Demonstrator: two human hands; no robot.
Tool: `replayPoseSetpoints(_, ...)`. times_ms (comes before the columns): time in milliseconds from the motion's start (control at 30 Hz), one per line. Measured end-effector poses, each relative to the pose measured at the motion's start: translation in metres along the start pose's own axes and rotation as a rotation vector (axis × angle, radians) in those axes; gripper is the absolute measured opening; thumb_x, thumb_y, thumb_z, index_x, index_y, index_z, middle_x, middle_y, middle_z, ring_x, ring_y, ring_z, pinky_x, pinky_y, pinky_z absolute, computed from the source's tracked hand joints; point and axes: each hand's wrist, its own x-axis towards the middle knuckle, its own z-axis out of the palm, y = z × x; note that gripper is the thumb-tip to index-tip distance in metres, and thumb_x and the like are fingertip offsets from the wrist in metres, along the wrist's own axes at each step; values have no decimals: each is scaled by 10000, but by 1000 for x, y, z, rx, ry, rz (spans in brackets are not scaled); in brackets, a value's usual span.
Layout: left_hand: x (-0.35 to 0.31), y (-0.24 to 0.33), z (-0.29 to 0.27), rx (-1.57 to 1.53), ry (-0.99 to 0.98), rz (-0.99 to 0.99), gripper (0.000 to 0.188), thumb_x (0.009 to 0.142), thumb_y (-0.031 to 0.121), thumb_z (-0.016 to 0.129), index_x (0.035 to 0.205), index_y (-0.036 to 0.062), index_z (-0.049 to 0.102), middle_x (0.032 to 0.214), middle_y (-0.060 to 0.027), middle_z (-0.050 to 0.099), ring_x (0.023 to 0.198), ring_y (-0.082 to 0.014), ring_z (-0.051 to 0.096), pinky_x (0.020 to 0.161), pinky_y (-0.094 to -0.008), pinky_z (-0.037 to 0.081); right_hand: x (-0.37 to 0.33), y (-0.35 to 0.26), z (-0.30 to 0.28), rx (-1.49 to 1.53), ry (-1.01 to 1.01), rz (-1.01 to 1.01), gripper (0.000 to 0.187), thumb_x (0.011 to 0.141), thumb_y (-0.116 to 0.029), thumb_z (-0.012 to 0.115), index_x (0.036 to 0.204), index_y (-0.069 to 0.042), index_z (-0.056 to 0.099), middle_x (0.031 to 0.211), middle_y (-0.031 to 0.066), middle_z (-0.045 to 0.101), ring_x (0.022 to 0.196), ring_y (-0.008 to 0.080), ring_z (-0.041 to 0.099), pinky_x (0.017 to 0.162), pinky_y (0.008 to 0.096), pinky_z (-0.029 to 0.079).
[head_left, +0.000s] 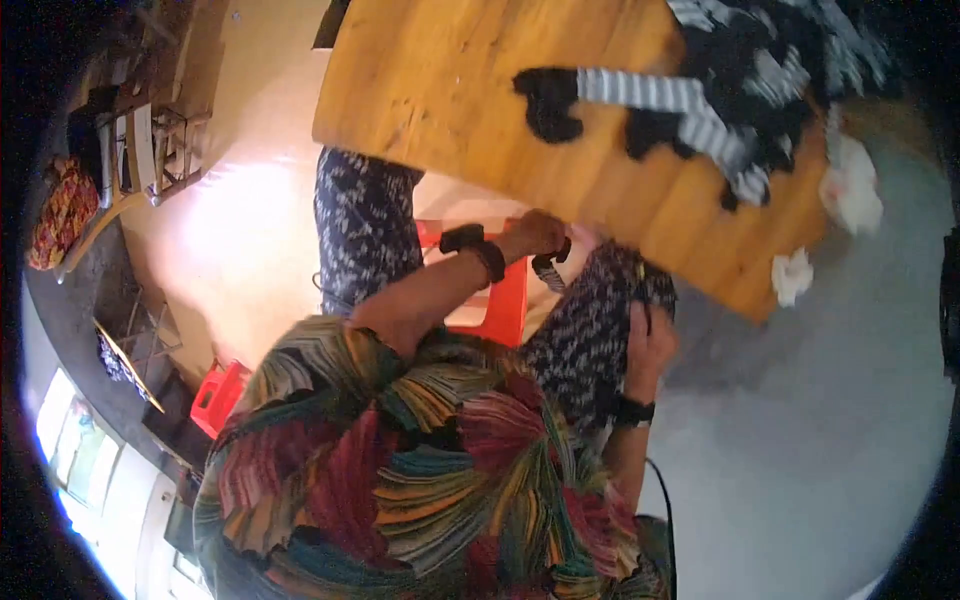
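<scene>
My left hand [540, 233] is closed just below the table's near edge, between my knees. From its fingers hangs a small black and grey-striped sock [549, 272], partly hidden by the hand. My right hand [652, 345] lies against the outer side of my right thigh, its fingers stretched toward the knee and slightly apart. The fingertips touch the dark patterned trousers [590, 330]. On the wooden table [450, 90], a striped sock with black ends [640, 90] lies at the edge of a loose pile of black and striped socks [770, 90].
A red plastic stool [500, 305] stands below, between my legs. White crumpled pieces [852, 185] lie by the table's right edge, with a smaller white scrap [792, 277] at the corner. Another red stool [217, 398] and a wooden chair [150, 150] are at the left.
</scene>
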Motion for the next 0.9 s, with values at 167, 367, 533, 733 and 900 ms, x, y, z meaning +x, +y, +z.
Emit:
replayPoseSetpoints(167,-66,39,-47,-415,-71,345,114,554,21,644,654,34,593,636,-24,584,599,-139,559,564,-286,457,0,-42,-10,337,-102,205,112,773,-107,590,790,3,586,749,89,588,635,202,537,618,262,426)
replayPoseSetpoints(367,-138,81,-105,-1045,69,398,106,631,-16,621,720,40,602,658,-22,586,598,-124,567,551,-232,463,-13,-84,-9,1011,-50,297,156,758,-94,594,885,-5,603,810,-23,586,685,73,516,613,204,416)
replayPoseSetpoints(533,-160,97,-124,-1264,213,596,125,668,-54,601,744,44,594,714,-23,595,642,-132,585,563,-242,480,-7,-89,-5,1413,-92,254,220,787,-137,545,952,5,576,783,5,585,601,71,535,536,192,428)
replayPoseSetpoints(733,-140,83,-155,-1286,409,475,115,685,-37,575,759,51,585,767,-35,589,689,-149,560,641,-228,439,20,-97,11,1424,-177,271,123,783,-92,541,874,-10,532,679,2,531,430,59,429,419,199,421)
replayPoseSetpoints(900,-118,65,-158,-1323,599,370,122,715,-13,561,824,36,579,769,-37,576,680,-151,548,607,-227,442,47,-102,10,1538,-1,310,70,777,-57,549,832,-14,534,635,-1,528,429,64,416,409,197,368)
